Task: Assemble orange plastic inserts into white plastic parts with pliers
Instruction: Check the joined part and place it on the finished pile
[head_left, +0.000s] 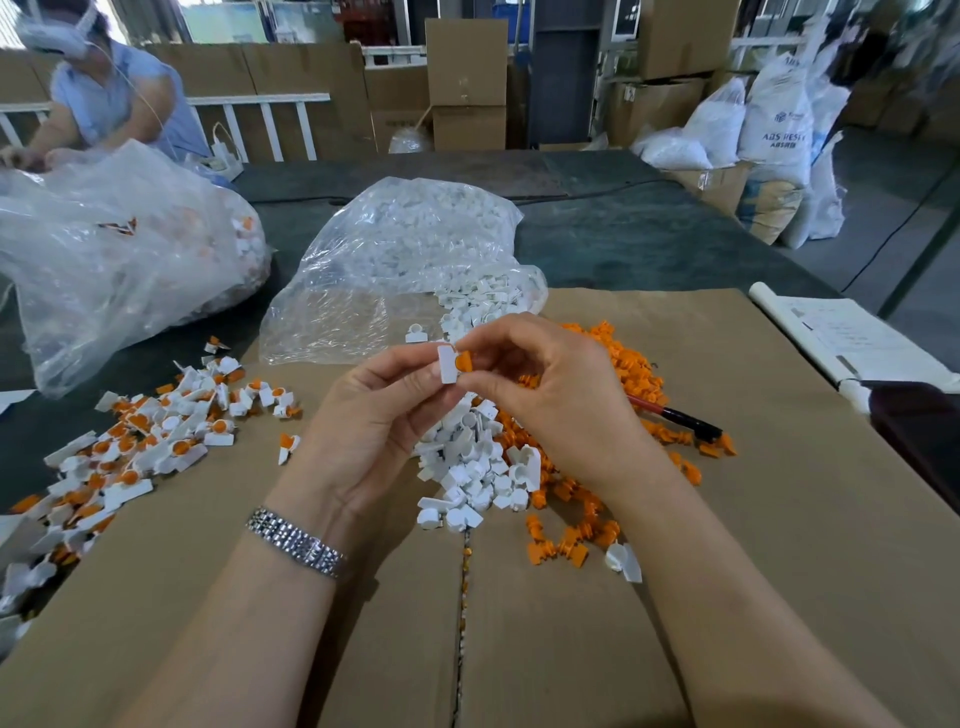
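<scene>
On warehouse cardboard (727, 519), left hand (374, 415) pinching white part (448, 364), right hand (550, 384) pinching orange insert (464, 360)

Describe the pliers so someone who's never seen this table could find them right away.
Start at the brown cardboard sheet covering the table, then find the spread of loose orange inserts just beyond the right hand. The pliers lie among them, partly hidden by that hand. Their long, thin red-and-black handles stand out from the small orange pieces.

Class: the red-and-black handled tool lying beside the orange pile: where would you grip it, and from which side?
Grip the black end of the tool, coming from the right: that end lies bare on the cardboard, while its other end is hidden behind the right hand.
</scene>
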